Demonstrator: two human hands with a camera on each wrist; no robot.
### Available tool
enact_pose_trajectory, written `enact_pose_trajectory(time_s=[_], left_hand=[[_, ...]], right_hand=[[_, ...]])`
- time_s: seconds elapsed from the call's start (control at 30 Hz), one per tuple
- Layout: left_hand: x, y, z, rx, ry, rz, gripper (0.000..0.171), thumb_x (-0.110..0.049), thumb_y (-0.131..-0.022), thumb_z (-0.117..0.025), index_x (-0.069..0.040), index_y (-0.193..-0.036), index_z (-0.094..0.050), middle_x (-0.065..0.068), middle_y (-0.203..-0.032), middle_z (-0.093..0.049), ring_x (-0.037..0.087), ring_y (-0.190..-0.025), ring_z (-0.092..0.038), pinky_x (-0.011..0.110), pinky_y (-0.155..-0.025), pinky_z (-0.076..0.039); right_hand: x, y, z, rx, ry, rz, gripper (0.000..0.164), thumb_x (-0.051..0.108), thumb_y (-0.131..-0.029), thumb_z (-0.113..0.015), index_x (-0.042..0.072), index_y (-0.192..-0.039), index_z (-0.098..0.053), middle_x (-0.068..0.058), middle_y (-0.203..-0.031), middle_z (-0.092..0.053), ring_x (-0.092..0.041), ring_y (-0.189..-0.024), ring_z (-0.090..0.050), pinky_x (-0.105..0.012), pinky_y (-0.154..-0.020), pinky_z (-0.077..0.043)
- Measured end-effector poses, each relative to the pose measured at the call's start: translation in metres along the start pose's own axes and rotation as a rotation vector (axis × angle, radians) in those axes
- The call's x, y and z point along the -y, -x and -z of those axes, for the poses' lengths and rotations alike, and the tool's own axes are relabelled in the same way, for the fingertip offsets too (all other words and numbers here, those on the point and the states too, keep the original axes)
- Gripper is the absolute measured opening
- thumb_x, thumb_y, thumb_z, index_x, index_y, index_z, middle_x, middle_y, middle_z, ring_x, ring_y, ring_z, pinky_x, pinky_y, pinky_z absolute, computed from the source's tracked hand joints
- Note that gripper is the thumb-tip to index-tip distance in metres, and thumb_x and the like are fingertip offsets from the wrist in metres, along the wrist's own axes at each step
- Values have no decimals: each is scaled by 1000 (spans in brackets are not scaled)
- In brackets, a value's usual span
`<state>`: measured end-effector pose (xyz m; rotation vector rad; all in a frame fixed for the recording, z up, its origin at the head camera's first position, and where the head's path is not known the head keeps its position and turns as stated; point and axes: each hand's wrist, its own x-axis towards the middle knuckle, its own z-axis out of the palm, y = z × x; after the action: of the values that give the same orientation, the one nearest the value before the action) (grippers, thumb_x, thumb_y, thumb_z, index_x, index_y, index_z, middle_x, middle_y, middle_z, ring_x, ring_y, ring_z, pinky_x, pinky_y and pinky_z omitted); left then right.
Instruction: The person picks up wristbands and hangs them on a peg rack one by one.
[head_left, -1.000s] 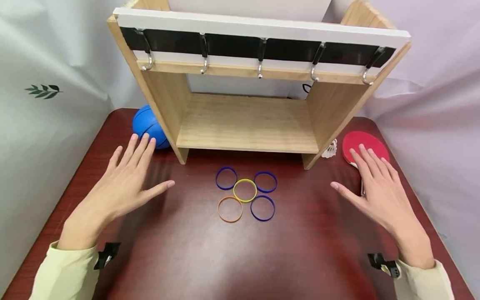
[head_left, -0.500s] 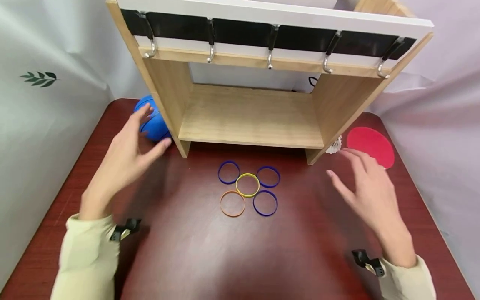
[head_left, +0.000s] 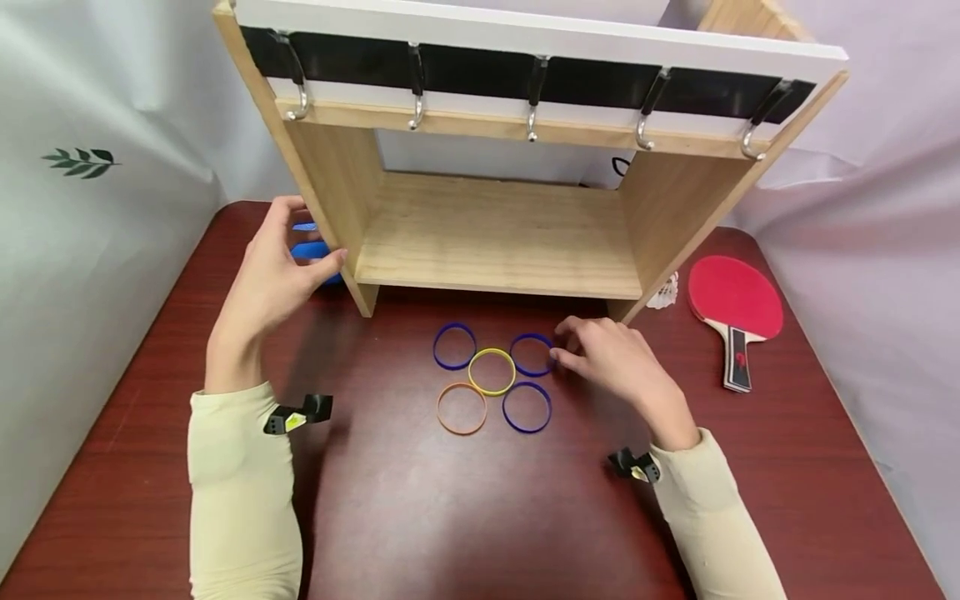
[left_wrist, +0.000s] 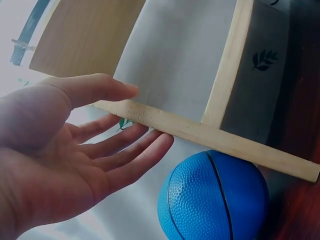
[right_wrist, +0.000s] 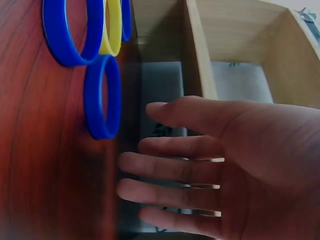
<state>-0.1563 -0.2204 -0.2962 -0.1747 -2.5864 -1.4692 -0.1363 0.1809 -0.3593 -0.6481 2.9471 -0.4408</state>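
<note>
In the head view, my left hand (head_left: 266,271) is at the left side panel of the wooden hook rack (head_left: 495,233). Its thumb lies in front of the panel's edge and its fingers behind, loosely extended in the left wrist view; firm contact cannot be told. A blue ball (left_wrist: 215,197) lies just past those fingers. My right hand (head_left: 615,358) is low over the table, its fingertips beside the right-hand far blue wristband (head_left: 532,374). The right wrist view has its fingers spread apart from that band (right_wrist: 102,97). Bands in blue (head_left: 527,431), yellow (head_left: 491,393) and orange (head_left: 461,432) lie nearby.
Several metal hooks (head_left: 532,117) line the rack's upper front bar. On the right, a red table tennis paddle (head_left: 735,296) and a shuttlecock (head_left: 664,293) lie on the dark red table (head_left: 465,517). White sheeting (head_left: 97,275) hangs around the sides.
My left hand has moved in to the rack's left panel. My right hand has come left from above the paddle down to the blue wristband. The bands keep their layout.
</note>
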Motion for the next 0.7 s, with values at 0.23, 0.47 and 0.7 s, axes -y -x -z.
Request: enact_pose_trajectory(time_s=[0.23,0.47,0.7], left_hand=[[0,2,-3,-35,-64,-35,61,-10,-87,-73,-8,-138,-39,10,-128,-54,26,-110,-59,24,-82,-53],[-3,3,-2,-62,-99,-22,59,-12,-88,-73,-8,-137,-40,9,-128,-55,24,-109,-60,21,-80,-53],[-1,0,-3,-56,-108,-27,59,-12,-88,-72,-9,-137,-40,9,-130,-54,26,-109,-61,25,-82,-54]], right_hand=[[-6,-9,-14,47,-32,-29,25,32,-89,-72,13,-105,-71,15,-72,-65,-12,-78,-64,-43,-67,-51],[-8,-15,-18,15,-49,-43,7,23,-87,-74,19,-88,-70,12,-72,-66,-13,-77,-64,-43,-65,-51],[-9,-9,-2,-80,-106,-25,5,17,-85,-74,17,-89,-71,10,-77,-69,-12,-77,-66,-41,-65,-50]])
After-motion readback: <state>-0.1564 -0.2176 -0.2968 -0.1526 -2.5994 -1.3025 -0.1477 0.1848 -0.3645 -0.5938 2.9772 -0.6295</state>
